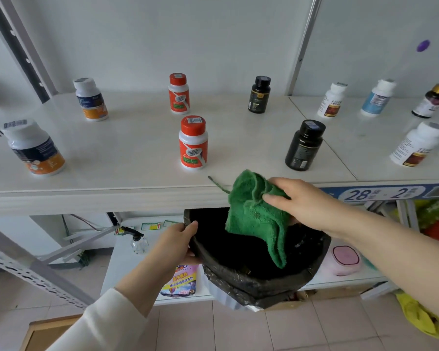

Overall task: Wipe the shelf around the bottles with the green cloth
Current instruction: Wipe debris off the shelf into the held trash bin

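My right hand [306, 202] grips the green cloth [256, 216], which hangs over the open mouth of a bin lined with a black bag [251, 279], just below the shelf's front edge. My left hand [175, 243] holds the bin's left rim. The white shelf [137, 148] carries spaced-out bottles: two red-capped ones [193, 143] [179, 93], two black ones [304, 145] [259, 95], and two white-capped blue-and-orange ones [34, 148] [90, 98].
More bottles [331, 100] stand on the right shelf section. A lower shelf [127, 262] holds a small spray bottle [138, 243], a detergent pouch [180, 282] and a pink container [345, 257]. A slotted metal rail [23, 267] slants at left. A yellow bag [421, 317] lies at lower right.
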`<state>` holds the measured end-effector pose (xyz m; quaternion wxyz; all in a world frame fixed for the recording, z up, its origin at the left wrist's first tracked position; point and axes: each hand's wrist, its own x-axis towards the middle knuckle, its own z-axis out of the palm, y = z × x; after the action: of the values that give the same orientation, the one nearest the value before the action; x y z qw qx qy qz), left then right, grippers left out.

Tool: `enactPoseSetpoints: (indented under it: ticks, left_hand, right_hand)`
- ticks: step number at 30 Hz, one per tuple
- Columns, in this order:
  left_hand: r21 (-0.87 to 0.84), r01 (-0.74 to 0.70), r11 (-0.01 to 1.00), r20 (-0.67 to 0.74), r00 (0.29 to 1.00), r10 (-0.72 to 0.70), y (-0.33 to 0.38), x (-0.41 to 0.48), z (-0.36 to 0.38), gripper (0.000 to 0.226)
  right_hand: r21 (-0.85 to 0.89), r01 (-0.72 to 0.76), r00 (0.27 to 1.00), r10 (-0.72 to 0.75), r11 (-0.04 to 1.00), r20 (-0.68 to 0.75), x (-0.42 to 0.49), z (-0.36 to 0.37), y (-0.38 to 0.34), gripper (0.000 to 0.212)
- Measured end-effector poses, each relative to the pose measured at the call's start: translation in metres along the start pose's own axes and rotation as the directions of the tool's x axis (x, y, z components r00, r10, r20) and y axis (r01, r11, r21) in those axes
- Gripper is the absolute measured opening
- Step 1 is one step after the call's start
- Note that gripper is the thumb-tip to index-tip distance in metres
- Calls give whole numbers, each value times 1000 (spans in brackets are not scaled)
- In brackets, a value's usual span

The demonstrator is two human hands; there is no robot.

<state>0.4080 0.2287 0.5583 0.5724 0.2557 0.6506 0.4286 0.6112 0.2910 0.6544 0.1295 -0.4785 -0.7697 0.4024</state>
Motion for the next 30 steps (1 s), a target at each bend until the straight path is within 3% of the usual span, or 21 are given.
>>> enactPoseSetpoints:
  ticks: [2,4,8,13,17,22,30]
  left_hand:
    - [14,2,1000,20,1000,-2,-2,-1,9,31]
    - [23,3,1000,44,999,-4,-1,-4,19,26]
    - [56,-1,998,74,997,-3,0,-4,46,24]
    - [61,7,998,76,997,-12,3,-4,92,21]
    - [96,-2,995,51,999,-3,4,2,130,25]
    - [108,-5,994,-11,1000,6,6,10,175,27]
    - [125,15,992,-64,998,-7,6,8,202,27]
  right_hand:
    - [269,-96,995,91,958,30,-10,-10,8,22]
    - [378,-114,992,126,919,-7,-20,-22,17,24]
    - [293,-107,992,123,950,-37,-37,-39,41,16]
    - [402,-86,988,131,911,-86,-49,-77,70,17]
    - [458,-93,992,121,884,-32,-49,-109,100,21]
    - [779,-94,988,157,620,-6,-36,-164,133,29]
    - [938,-204,979,80,280,189,-16,-184,159,54]
